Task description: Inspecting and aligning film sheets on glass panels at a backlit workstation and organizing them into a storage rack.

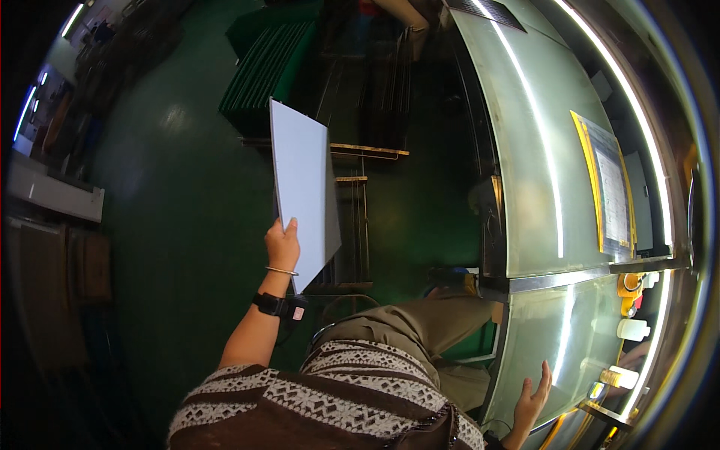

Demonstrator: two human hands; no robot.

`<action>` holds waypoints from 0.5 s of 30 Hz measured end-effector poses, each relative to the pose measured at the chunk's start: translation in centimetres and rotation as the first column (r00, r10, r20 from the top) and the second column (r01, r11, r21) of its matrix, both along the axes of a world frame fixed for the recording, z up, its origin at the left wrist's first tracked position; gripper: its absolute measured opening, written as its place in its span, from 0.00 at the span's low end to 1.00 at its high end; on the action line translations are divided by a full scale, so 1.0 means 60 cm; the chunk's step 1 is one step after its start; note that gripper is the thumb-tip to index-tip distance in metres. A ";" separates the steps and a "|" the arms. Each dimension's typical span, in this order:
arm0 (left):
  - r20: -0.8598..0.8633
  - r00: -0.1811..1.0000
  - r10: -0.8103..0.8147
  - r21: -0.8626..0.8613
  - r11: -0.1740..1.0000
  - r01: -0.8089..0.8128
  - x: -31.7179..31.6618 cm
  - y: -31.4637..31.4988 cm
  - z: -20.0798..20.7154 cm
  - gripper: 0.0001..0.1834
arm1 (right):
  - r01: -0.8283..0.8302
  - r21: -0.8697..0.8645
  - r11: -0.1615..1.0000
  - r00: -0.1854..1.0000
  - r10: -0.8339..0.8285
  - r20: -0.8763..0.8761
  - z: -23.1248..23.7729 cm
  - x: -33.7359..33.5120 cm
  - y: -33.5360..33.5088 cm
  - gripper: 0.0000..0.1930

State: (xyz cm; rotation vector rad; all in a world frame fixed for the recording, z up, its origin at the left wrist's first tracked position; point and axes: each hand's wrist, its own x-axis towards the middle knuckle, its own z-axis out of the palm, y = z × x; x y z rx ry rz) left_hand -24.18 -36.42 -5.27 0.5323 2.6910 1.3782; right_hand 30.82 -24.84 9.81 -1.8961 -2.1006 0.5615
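- Nearest to us, at the lower edge, we see the wearer's brown and white patterned sweater and olive trousers, bent by the wide lens.
- At lower right, the right hand is empty, its fingers loosely spread. It is beside the near section of a pale, glossy worktop; we cannot tell whether it touches the surface.
- Left of centre, the left hand grasps a thin, pale bluish-white panel by its lower left edge, thumb on the pale face. On that arm we notice a bracelet and a black wristband device (it has a small pale square at one side).
- The panel is held up and tilted in front of the body, out over the dark green floor, well apart from the right hand.
- Along the right of the worktop we find white containers and, farther up, a yellow-edged sheet.
- Farthest off, beyond the panel's top, we see upright green boards packed in a row.
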 end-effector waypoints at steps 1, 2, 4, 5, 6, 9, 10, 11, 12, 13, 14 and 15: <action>0.005 1.000 0.008 -0.004 1.000 -0.008 0.006 0.001 -0.006 0.12 | -0.030 0.012 0.999 0.999 0.030 0.040 -0.002 -0.006 -0.004 0.26; 0.022 1.000 0.011 -0.028 1.000 -0.010 0.015 0.005 -0.010 0.12 | -0.038 0.007 0.999 0.998 0.038 0.045 -0.003 -0.012 -0.008 0.26; 0.070 0.997 0.019 -0.061 0.998 -0.015 0.024 0.004 -0.036 0.11 | -0.044 0.009 0.999 0.998 0.044 0.047 -0.005 -0.021 -0.015 0.28; -0.010 1.000 0.000 -0.036 0.999 -0.001 0.030 0.008 -0.048 0.12 | -0.050 0.005 0.999 0.998 0.050 0.050 -0.008 -0.022 -0.019 0.28; 0.034 0.999 -0.003 -0.050 0.999 0.005 0.038 0.010 -0.058 0.13 | -0.036 0.019 0.999 0.998 0.035 0.043 -0.013 -0.023 -0.023 0.28; 0.044 0.999 -0.021 -0.076 0.997 0.025 0.058 0.012 -0.088 0.13 | -0.017 0.046 0.999 0.999 0.014 0.051 -0.025 -0.021 -0.034 0.28; 0.088 0.996 -0.026 -0.103 0.994 0.035 0.067 0.015 -0.091 0.11 | -0.004 0.069 0.998 0.998 -0.001 0.068 -0.029 -0.019 -0.038 0.28; 0.090 0.996 -0.023 -0.106 0.994 0.033 0.074 0.015 -0.097 0.11 | -0.006 0.066 0.998 0.998 0.002 0.070 -0.034 -0.015 -0.042 0.28; 0.097 0.995 -0.012 -0.141 0.990 0.026 0.081 0.013 -0.107 0.12 | 0.003 0.088 0.996 0.996 -0.010 0.085 -0.041 -0.009 -0.045 0.28; 0.103 0.995 0.001 -0.178 0.984 0.018 0.086 0.010 -0.120 0.12 | 0.011 0.109 0.994 0.995 -0.022 0.100 -0.047 -0.001 -0.048 0.29; 0.123 0.992 -0.010 -0.136 0.990 0.026 0.089 0.005 -0.139 0.13 | 0.003 0.107 0.994 0.994 -0.015 0.109 -0.052 0.005 -0.052 0.29; 0.133 0.991 -0.001 -0.137 0.990 0.020 0.093 0.001 -0.158 0.13 | 0.009 0.113 0.994 0.992 -0.024 0.125 -0.057 0.012 -0.056 0.29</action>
